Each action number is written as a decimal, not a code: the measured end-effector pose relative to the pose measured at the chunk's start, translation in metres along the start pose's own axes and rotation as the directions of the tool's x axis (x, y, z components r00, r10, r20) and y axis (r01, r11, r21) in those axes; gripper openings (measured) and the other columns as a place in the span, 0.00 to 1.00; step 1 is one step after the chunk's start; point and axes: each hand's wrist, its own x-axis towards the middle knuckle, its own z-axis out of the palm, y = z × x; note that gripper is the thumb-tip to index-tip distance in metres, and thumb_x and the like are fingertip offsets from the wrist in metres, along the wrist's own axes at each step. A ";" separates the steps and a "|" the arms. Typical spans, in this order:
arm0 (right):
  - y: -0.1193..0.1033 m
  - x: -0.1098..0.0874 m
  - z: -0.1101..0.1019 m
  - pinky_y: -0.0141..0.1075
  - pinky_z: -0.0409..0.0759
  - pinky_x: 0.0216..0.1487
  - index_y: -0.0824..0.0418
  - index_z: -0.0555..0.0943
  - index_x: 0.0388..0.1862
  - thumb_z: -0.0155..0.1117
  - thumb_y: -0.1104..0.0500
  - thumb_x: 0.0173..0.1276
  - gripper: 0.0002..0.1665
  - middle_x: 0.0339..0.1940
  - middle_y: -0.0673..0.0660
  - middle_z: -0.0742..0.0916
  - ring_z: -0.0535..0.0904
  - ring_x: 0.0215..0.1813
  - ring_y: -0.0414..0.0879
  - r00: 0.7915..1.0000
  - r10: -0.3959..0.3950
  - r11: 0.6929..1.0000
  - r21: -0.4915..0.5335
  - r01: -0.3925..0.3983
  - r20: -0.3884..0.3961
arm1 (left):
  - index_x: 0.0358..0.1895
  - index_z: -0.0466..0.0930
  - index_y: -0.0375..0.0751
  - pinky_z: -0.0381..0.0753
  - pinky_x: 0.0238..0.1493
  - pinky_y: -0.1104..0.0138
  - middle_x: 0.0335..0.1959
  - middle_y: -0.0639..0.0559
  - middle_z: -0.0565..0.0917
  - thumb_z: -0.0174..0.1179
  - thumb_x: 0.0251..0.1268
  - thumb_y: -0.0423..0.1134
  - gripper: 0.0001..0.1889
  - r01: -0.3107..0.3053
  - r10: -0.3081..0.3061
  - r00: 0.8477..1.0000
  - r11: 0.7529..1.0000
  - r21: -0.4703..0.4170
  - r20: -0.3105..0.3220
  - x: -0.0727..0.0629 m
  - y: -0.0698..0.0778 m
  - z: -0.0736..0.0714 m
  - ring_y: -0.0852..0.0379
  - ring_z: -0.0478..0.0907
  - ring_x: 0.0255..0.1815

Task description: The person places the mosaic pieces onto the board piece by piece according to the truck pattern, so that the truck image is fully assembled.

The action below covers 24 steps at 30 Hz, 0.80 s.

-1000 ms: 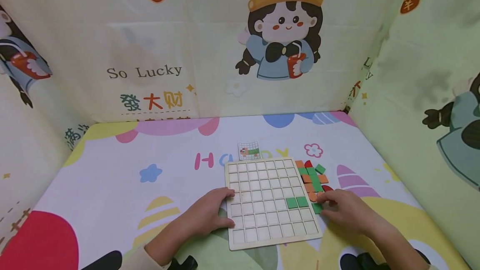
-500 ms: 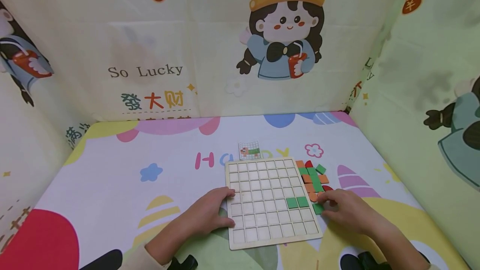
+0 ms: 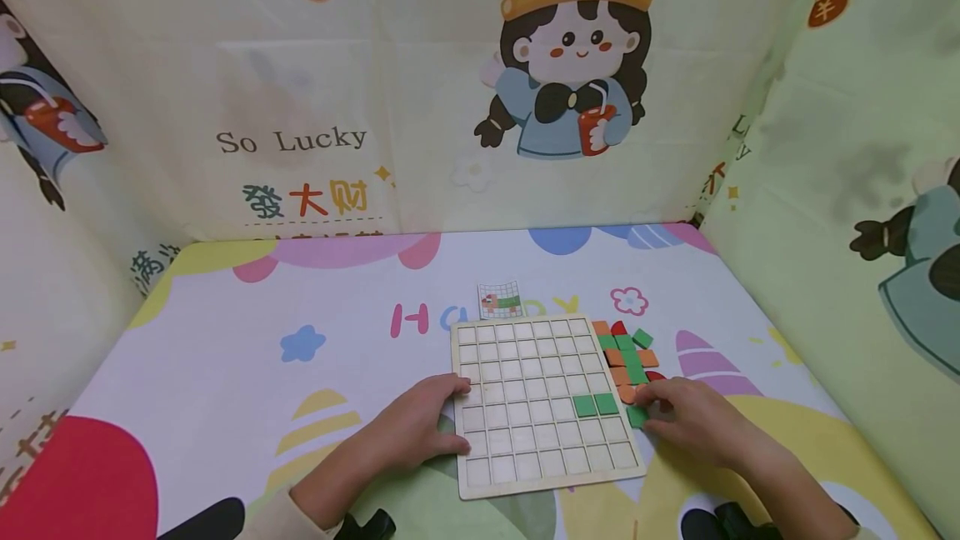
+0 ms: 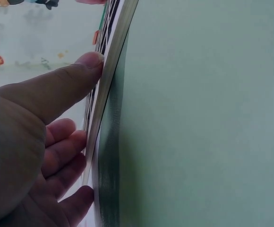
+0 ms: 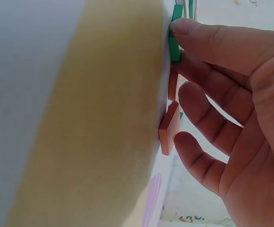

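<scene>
Where the printed cloth spread before the person, the gridded wooden board lay flat between two hands that were well apart. Nearly square, it showed no clear long axis; its left edge ran almost straight away from the person, and its near edge rose slightly toward the right. The left hand touched that left edge, thumb and fingers set apart along it. The right hand was just beyond the right edge, fingers bent, its thumb touching a loose green tile; whether it was pinched, I could not tell.

Two green tiles sat side by side on the board, in neighbouring cells of the two rightmost columns, so the pair's long axis ran left to right. Other pieces lay to the right of the board, two red pieces showing among green squares and orange squares, these too crowded to count. An orange round piece lay near the right fingertips. One card lay just past the far edge, its figure running sideways, green toward the right.
</scene>
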 end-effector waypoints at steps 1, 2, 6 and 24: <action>0.000 0.000 0.000 0.41 0.79 0.43 0.51 0.86 0.42 0.77 0.57 0.58 0.13 0.38 0.42 0.83 0.74 0.40 0.42 1.000 0.002 1.000 -0.004 -0.002 -0.005 | 0.64 0.73 0.34 0.70 0.66 0.52 0.61 0.47 0.76 0.77 0.53 0.43 0.36 -0.001 0.001 1.000 1.000 -0.001 0.000 0.000 0.000 0.000 0.47 0.71 0.65; 0.000 -0.001 0.000 0.42 0.79 0.44 0.51 0.86 0.42 0.77 0.57 0.57 0.13 0.38 0.42 0.84 0.75 0.40 0.43 1.000 0.003 1.000 -0.008 -0.003 -0.011 | 0.64 0.73 0.34 0.70 0.66 0.52 0.61 0.47 0.76 0.77 0.53 0.43 0.36 -0.001 0.001 1.000 1.000 -0.002 0.000 0.000 0.000 0.000 0.47 0.71 0.65; -0.001 -0.001 0.001 0.43 0.79 0.46 0.52 0.85 0.41 0.77 0.58 0.57 0.12 0.39 0.43 0.85 0.78 0.43 0.45 1.000 0.000 1.000 -0.021 0.000 -0.030 | 0.64 0.73 0.35 0.70 0.66 0.52 0.62 0.47 0.76 0.77 0.53 0.43 0.36 0.005 -0.005 1.000 1.000 0.001 0.002 0.000 0.000 0.000 0.47 0.71 0.65; -0.006 -0.001 -0.002 0.36 0.76 0.37 0.55 0.85 0.43 0.77 0.56 0.59 0.14 0.32 0.41 0.79 0.70 0.36 0.41 1.000 -0.002 0.999 -0.044 0.001 -0.023 | 0.64 0.73 0.34 0.69 0.67 0.51 0.62 0.45 0.76 0.77 0.53 0.44 0.37 0.035 -0.035 0.999 0.999 0.000 0.003 0.001 0.001 0.000 0.46 0.70 0.65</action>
